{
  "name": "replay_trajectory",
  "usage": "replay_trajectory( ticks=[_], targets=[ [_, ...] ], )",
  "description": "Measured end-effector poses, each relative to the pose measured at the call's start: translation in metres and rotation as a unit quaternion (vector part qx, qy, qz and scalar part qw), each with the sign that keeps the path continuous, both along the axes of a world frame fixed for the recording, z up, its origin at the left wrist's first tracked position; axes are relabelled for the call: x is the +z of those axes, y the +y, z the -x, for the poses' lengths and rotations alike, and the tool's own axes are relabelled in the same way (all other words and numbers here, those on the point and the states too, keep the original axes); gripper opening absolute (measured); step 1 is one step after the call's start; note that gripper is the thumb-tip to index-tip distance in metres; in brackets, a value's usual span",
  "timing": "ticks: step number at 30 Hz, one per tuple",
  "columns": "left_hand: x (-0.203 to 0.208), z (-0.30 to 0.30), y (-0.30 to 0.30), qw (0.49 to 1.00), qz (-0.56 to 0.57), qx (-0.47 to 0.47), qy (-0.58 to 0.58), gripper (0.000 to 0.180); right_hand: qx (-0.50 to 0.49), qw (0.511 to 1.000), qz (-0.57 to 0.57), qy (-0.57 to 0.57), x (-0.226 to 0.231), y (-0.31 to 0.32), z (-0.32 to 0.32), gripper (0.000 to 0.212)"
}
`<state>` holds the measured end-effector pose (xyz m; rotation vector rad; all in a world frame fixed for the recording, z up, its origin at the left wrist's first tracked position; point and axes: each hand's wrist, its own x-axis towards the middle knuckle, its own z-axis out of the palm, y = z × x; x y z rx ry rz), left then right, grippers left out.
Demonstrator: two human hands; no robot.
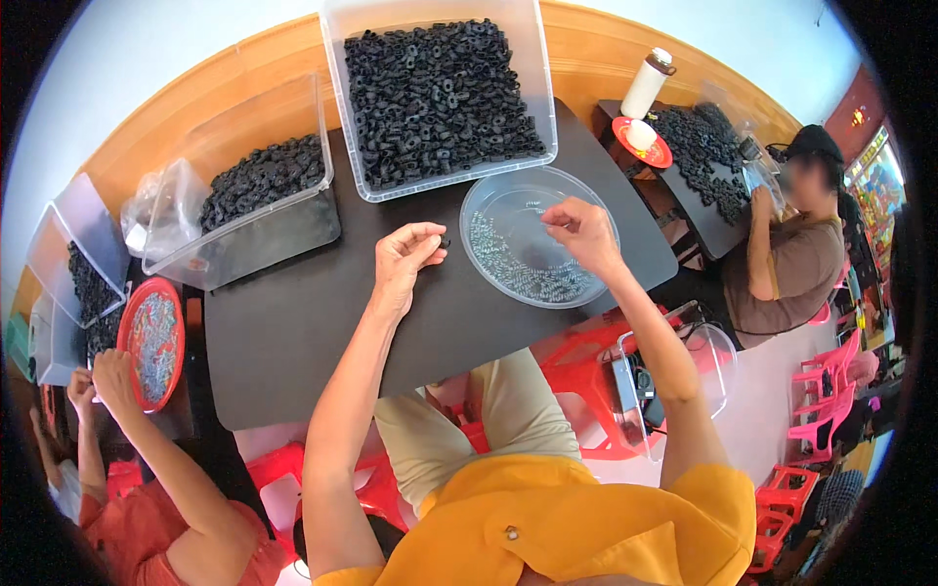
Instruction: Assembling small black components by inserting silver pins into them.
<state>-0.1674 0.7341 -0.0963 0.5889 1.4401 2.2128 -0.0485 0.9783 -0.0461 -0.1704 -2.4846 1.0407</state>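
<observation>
Over the dark table, my left hand [401, 262] pinches a small black plastic part [447, 240] between thumb and fingertips. My right hand [584, 234] hangs over a round clear plastic tray [479, 266], thumb and fingertips pressed together. Whatever is between those fingertips is too small to make out. Many tiny shiny metal pieces [542, 283] lie in the tray, mostly along its left and near sides. Beyond my hands stands a clear plastic bin [549, 93] filled with loose black plastic parts [440, 103] like the held one.
Left on the dark table [283, 342] is another clear bin [327, 146] of black parts. A co-worker's hands [112, 379] are beside a red tray [179, 337] of small pieces. At right, another person [787, 244] sits by a black heap [699, 151] and a white bottle [647, 86].
</observation>
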Motion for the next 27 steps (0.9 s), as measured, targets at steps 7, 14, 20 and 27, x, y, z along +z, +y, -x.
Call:
replay_trajectory(
  ticks=[7, 14, 20, 27],
  targets=[
    [0.003, 0.0, 0.0, 0.994, -0.06, -0.076, -0.044, 0.014, 0.101, 0.983, 0.154, -0.009, 0.005, -0.048, 0.02, 0.012],
    [0.001, -0.001, 0.002, 0.99, -0.064, -0.105, -0.067, 0.014, 0.11, 0.976, 0.187, 0.027, 0.004, -0.089, 0.036, 0.01],
    [-0.002, -0.001, 0.004, 0.992, -0.045, -0.101, -0.052, 0.012, 0.095, 0.994, 0.052, 0.032, 0.017, -0.095, 0.03, 0.01],
    [-0.001, -0.005, 0.005, 0.992, -0.054, -0.105, -0.052, 0.012, 0.108, 0.988, -0.052, 0.094, 0.01, -0.1, 0.034, 0.011]
  ],
)
